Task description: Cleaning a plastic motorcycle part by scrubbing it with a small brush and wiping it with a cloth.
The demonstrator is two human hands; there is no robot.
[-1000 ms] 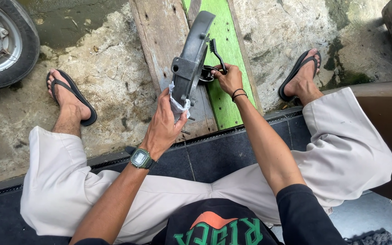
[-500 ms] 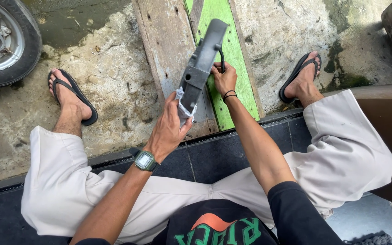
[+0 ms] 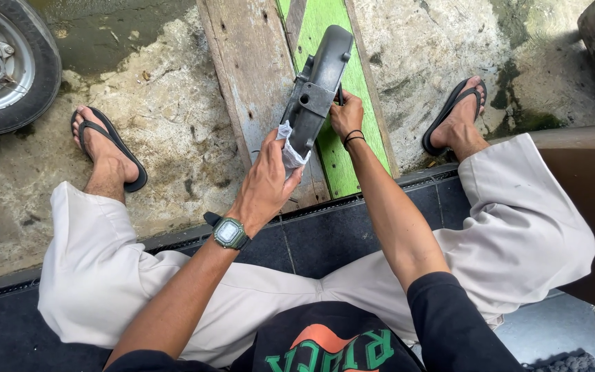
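A long curved dark grey plastic part (image 3: 318,83), like a vehicle fender piece, stands tilted over the planks between my knees. My left hand (image 3: 264,182) grips its near end, which is wrapped in a bit of clear plastic (image 3: 289,153). My right hand (image 3: 346,116) is behind the part's right side, fingers closed on a small black brush whose head is hidden by the part. A green watch (image 3: 228,233) sits on my left wrist and black bands on my right wrist.
Weathered wooden planks (image 3: 249,62), one painted green (image 3: 342,148), lie across rough wet concrete. A motorcycle wheel (image 3: 5,62) stands at the far left. My feet in black flip-flops (image 3: 108,148) flank the planks. A brown board (image 3: 587,200) is at the right.
The grey part has swung rightward and leaned further away, now covering the brush. My right hand moved in close behind it; my left hand shifted slightly right.
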